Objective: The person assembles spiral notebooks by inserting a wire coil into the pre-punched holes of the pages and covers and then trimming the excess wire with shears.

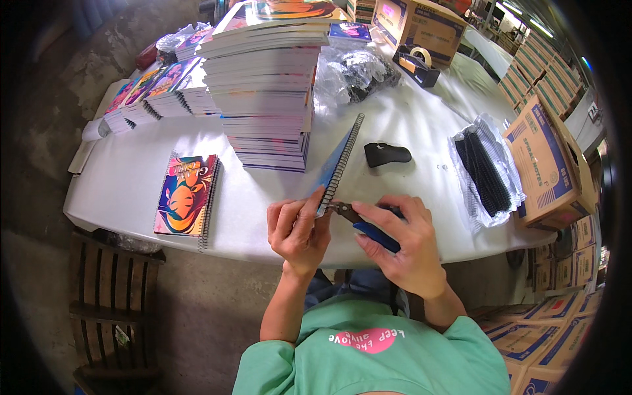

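Observation:
My left hand (299, 230) grips a spiral notebook (334, 161) by its near end, holding it up on edge with the dark wire coil facing right. In my right hand (408, 243) is a pair of pliers (368, 225) with blue handles. The tips of the pliers meet the coil's near end, close to my left fingers. On the table to the left lies a small pile of spiral notebooks (186, 196) with a colourful orange cover on top. A black, rounded object (387, 154) rests just beyond my right hand; its kind is unclear.
A tall stack of unbound pages (263, 92) stands beyond my hands. Bound notebooks (158, 85) line the far left. Black coils (484, 171) lie in plastic wrap at right, beside an open carton (550, 164). A tape dispenser (418, 66) sits at the back. A wooden pallet (115, 303) is at lower left.

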Demonstrator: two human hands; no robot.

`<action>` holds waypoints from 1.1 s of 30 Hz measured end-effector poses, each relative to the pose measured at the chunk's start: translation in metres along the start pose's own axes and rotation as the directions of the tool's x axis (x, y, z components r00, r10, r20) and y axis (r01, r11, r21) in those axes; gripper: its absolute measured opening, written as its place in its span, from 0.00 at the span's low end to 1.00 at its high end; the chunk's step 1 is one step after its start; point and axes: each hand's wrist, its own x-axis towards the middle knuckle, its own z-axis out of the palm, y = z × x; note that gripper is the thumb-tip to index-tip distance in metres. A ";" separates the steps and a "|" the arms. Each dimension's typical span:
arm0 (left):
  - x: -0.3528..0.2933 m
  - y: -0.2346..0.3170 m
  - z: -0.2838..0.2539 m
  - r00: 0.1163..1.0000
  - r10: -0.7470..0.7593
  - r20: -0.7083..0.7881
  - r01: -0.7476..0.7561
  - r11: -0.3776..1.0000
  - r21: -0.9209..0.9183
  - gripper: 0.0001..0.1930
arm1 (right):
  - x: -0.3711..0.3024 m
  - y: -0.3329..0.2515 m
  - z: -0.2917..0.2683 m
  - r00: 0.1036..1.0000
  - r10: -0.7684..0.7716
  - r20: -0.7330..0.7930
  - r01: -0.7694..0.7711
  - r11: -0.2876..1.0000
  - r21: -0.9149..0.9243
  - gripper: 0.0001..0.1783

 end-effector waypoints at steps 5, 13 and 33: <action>0.001 -0.001 0.000 0.999 0.034 0.001 -0.034 0.999 0.015 0.23 | 0.002 0.000 -0.001 0.994 -0.090 -0.070 0.083 0.992 -0.093 0.23; -0.003 -0.002 0.000 0.992 0.122 -0.037 -0.119 0.989 0.086 0.21 | -0.003 0.015 0.001 0.637 0.101 0.765 -0.770 0.137 0.623 0.25; 0.018 -0.028 -0.123 0.678 -0.710 -0.187 0.324 0.518 -0.792 0.24 | 0.039 0.029 0.111 0.983 0.175 0.059 -0.124 0.385 0.915 0.31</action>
